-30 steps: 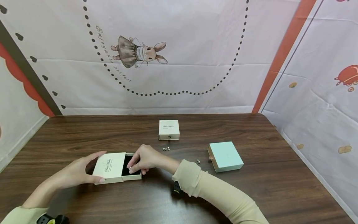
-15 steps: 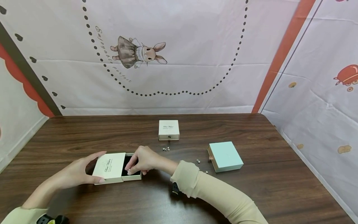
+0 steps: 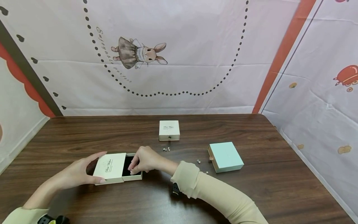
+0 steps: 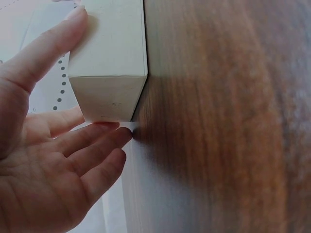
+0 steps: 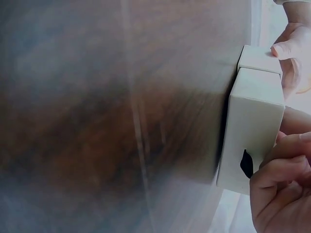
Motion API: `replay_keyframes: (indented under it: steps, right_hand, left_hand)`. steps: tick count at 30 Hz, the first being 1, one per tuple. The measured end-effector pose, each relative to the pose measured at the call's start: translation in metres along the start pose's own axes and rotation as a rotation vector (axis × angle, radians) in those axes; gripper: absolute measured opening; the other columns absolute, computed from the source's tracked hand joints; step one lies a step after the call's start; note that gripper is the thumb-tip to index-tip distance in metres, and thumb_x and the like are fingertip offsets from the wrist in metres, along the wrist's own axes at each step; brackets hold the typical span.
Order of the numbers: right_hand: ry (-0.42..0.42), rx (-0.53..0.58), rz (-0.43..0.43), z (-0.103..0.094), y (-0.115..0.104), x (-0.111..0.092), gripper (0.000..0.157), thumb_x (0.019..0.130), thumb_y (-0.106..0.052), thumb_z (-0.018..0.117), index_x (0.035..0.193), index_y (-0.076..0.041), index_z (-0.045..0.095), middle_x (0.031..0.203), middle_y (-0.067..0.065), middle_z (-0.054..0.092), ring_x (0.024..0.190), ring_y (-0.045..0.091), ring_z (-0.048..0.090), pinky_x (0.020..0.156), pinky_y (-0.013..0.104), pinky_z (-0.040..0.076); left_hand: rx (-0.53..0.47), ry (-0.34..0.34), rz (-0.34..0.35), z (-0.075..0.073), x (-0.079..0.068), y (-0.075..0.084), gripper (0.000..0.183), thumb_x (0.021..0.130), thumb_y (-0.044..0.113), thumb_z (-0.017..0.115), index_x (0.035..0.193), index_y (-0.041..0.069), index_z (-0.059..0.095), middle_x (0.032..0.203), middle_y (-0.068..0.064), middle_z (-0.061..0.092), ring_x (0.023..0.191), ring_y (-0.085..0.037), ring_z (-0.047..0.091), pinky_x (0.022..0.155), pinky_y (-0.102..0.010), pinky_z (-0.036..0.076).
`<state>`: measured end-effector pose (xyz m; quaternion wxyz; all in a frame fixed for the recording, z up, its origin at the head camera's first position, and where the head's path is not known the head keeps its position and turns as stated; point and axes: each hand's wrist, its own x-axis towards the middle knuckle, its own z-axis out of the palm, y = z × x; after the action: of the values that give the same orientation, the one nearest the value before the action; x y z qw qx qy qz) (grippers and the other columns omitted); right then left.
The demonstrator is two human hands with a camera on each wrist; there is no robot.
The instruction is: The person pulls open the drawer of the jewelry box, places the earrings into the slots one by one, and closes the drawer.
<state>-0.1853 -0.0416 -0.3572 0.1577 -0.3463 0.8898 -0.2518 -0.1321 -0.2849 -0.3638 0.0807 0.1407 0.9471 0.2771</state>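
A cream drawer box [image 3: 110,167] with printed lettering lies at the left of the table in the head view, its drawer [image 3: 132,178] slid partly out to the right. My left hand [image 3: 74,172] holds the box's sleeve, thumb on the near side and fingers at the far side and left end. Over the drawer's black lining [image 3: 126,165], my right hand [image 3: 144,160] reaches in with thumb and index finger pinched on a small shiny piece, mostly hidden by the fingertips. A black pull tab [image 5: 247,163] shows on the drawer front in the right wrist view.
A smaller cream box [image 3: 169,130] stands shut at the back. A mint-green box [image 3: 226,157] sits to the right. Small silvery pieces [image 3: 166,149] lie before the cream box, and another small cluster [image 3: 198,161] lies left of the mint one.
My right hand's fingertips dipped slightly left inside the drawer, then came back a little to the right. The left hand and the boxes have stayed in place.
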Motion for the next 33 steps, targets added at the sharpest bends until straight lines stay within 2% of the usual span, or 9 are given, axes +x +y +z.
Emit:
replay_keyframes:
  steps: [6,11,15,17,20,22,25,29,33]
  right_hand:
    - [-0.019,-0.029,-0.017,-0.002,0.001,-0.001,0.007,0.074,-0.021,0.075,0.08,-0.019,0.076,0.088,-0.01,0.071,0.03,-0.002,0.039,0.04,0.012,0.04]
    - [-0.032,-0.045,-0.052,-0.004,0.003,-0.002,0.007,0.077,-0.02,0.072,0.083,-0.019,0.075,0.083,-0.01,0.071,0.032,-0.002,0.041,0.042,0.012,0.04]
    - [-0.012,-0.079,-0.069,-0.005,0.004,-0.002,0.006,0.076,-0.021,0.072,0.08,-0.019,0.076,0.08,-0.012,0.071,0.035,-0.003,0.044,0.053,0.008,0.041]
    - [-0.005,-0.11,-0.079,-0.005,0.004,-0.001,0.005,0.076,-0.023,0.073,0.079,-0.021,0.076,0.08,-0.013,0.071,0.041,-0.006,0.046,0.063,0.006,0.04]
    - [-0.001,-0.148,-0.09,-0.006,0.005,-0.001,0.004,0.075,-0.025,0.073,0.078,-0.022,0.076,0.079,-0.015,0.07,0.053,-0.008,0.048,0.071,0.006,0.036]
    - [0.001,-0.16,-0.092,-0.006,0.005,0.0,0.004,0.074,-0.025,0.074,0.077,-0.023,0.076,0.077,-0.015,0.07,0.06,-0.01,0.048,0.072,0.007,0.037]
    - [0.006,-0.161,-0.091,-0.006,0.005,0.0,0.003,0.074,-0.025,0.074,0.076,-0.023,0.076,0.077,-0.015,0.07,0.063,-0.01,0.048,0.072,0.007,0.038]
    - [-0.003,-0.083,-0.057,-0.006,0.007,-0.001,0.006,0.074,-0.024,0.075,0.078,-0.021,0.076,0.074,-0.013,0.07,0.046,-0.007,0.047,0.065,0.008,0.041]
    - [-0.012,0.116,0.019,-0.009,0.011,-0.003,0.011,0.073,-0.022,0.075,0.083,-0.017,0.075,0.067,-0.008,0.069,0.032,0.002,0.041,0.044,0.015,0.041]
  left_hand:
    - [0.001,-0.007,-0.001,0.0,0.0,0.0,0.096,0.065,0.047,0.075,0.14,0.006,0.031,0.131,-0.03,0.042,0.118,-0.046,0.04,0.079,-0.056,0.039]
    - [-0.003,-0.01,-0.006,0.0,0.0,0.0,0.097,0.065,0.047,0.075,0.14,0.007,0.03,0.132,-0.031,0.041,0.119,-0.046,0.039,0.08,-0.056,0.039]
    - [-0.002,-0.008,-0.005,0.0,0.0,0.0,0.096,0.065,0.047,0.075,0.14,0.006,0.03,0.132,-0.031,0.04,0.119,-0.047,0.038,0.08,-0.057,0.038]
    - [-0.003,-0.007,-0.005,0.0,0.0,0.0,0.096,0.065,0.047,0.076,0.14,0.006,0.03,0.132,-0.031,0.04,0.119,-0.047,0.038,0.08,-0.058,0.038]
    - [0.0,-0.006,-0.006,0.0,0.0,0.001,0.097,0.065,0.047,0.075,0.14,0.007,0.03,0.132,-0.03,0.041,0.119,-0.047,0.038,0.08,-0.058,0.038]
    - [-0.001,-0.007,-0.007,0.0,0.0,0.001,0.097,0.065,0.048,0.075,0.14,0.007,0.03,0.132,-0.03,0.04,0.119,-0.048,0.038,0.08,-0.058,0.038]
    - [-0.004,-0.009,-0.01,0.0,0.0,0.0,0.097,0.065,0.048,0.075,0.14,0.007,0.03,0.133,-0.03,0.04,0.12,-0.048,0.038,0.08,-0.058,0.038]
    - [-0.004,-0.007,-0.005,0.0,0.001,0.0,0.097,0.065,0.047,0.075,0.14,0.006,0.03,0.132,-0.03,0.041,0.119,-0.047,0.038,0.08,-0.058,0.038]
    - [-0.004,-0.009,-0.005,0.0,0.001,0.0,0.097,0.065,0.047,0.075,0.14,0.006,0.03,0.132,-0.03,0.042,0.119,-0.047,0.038,0.08,-0.058,0.038]
